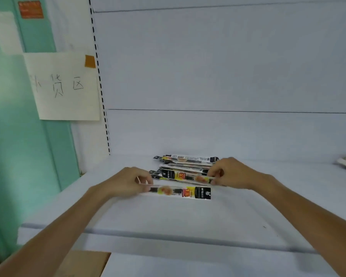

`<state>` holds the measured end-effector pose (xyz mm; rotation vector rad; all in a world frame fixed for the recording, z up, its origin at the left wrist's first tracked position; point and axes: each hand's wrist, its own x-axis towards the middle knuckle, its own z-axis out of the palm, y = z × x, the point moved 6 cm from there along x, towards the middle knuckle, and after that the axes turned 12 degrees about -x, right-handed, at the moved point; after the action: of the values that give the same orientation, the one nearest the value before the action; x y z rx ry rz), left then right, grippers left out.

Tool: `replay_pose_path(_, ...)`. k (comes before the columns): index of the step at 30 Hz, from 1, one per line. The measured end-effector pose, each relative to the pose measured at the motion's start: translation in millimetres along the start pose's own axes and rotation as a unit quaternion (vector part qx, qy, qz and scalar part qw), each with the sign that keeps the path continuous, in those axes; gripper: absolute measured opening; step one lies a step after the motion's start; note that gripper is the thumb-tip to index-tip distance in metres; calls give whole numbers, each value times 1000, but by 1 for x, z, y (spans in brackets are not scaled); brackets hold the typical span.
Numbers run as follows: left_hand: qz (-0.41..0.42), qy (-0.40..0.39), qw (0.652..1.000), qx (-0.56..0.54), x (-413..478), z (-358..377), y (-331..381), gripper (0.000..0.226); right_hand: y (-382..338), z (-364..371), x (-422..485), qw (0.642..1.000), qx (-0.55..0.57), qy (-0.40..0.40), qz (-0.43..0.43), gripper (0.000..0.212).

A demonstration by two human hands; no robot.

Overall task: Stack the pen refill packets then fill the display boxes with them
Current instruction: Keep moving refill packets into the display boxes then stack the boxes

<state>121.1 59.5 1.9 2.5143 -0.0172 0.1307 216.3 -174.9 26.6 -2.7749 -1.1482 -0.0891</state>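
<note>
L hand [132,180] pinches front refill pkt [180,191] at its left end; R hand [231,172] pinches second pkt [190,177]. Pkt pile [186,161] lies behind on shelf [168,212].

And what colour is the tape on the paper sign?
The tape is brownish orange, seen best in the head view.

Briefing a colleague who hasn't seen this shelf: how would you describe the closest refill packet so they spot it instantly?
On the white shelf, find the pile of refill packets near the back wall. The nearest packet is alone in front of it, its left end pinched by the left hand. Unlike the packet just behind, its black header points right.
</note>
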Motion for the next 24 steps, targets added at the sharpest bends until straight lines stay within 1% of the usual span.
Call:
replay_pose_path(2,-1,37,997,-68,-1,-13,-4,14,1,-8,2,995,59,67,33,11)
replay_pose_path(4,-24,88,981,-169,-2,-18,-9,10,0,-11,7,982,121,116,85,7)
replay_pose_path(6,-56,105,963,-241,-3,-11,-5,17,-9,-3,16,973,166,96,132,11)
replay_pose_path(8,-71,79,949,-297,-1,7,10,21,-28,10,28,956,249,54,148,14)
replay_pose_path(9,-69,60,946,-310,1,17,19,20,-40,16,32,937,316,38,148,12)
replay_pose_path(11,-45,39,953,-297,3,33,39,17,-63,23,39,888,438,16,139,5)
replay_pose_path(12,-27,35,957,-286,2,38,47,15,-71,25,41,877,461,17,136,6)
replay_pose_path(13,-9,31,961,-276,1,42,54,18,-75,26,43,881,453,23,132,7)
replay_pose_path(14,4,27,965,-259,-2,45,59,25,-76,25,44,901,413,35,126,9)
replay_pose_path(15,12,34,975,-218,-5,44,61,31,-75,22,44,929,348,50,114,9)
replay_pose_path(16,17,70,987,-147,-8,36,59,33,-74,19,43,953,280,57,98,10)
replay_pose_path(17,36,135,989,-47,-10,23,57,32,-73,17,41,969,226,52,83,11)
replay_pose_path(18,78,208,973,59,-15,9,58,28,-73,17,38,979,190,32,71,14)
replay_pose_path(19,140,257,945,145,-18,-1,58,30,-74,19,35,986,158,7,56,14)
replay_pose_path(20,179,268,920,222,-16,-4,51,41,-75,21,34,990,132,-11,39,13)
replay_pose_path(21,204,261,904,269,-15,-5,45,52,-77,23,32,992,120,-23,21,11)
replay_pose_path(22,216,243,896,301,-11,-2,38,54,-80,24,30,990,137,-33,6,6)
replay_pose_path(23,210,196,908,306,-9,4,32,46,-83,25,29,985,168,-43,-7,8)
replay_pose_path(24,192,149,926,289,-9,10,27,36,-83,24,28,979,199,-40,-7,15)
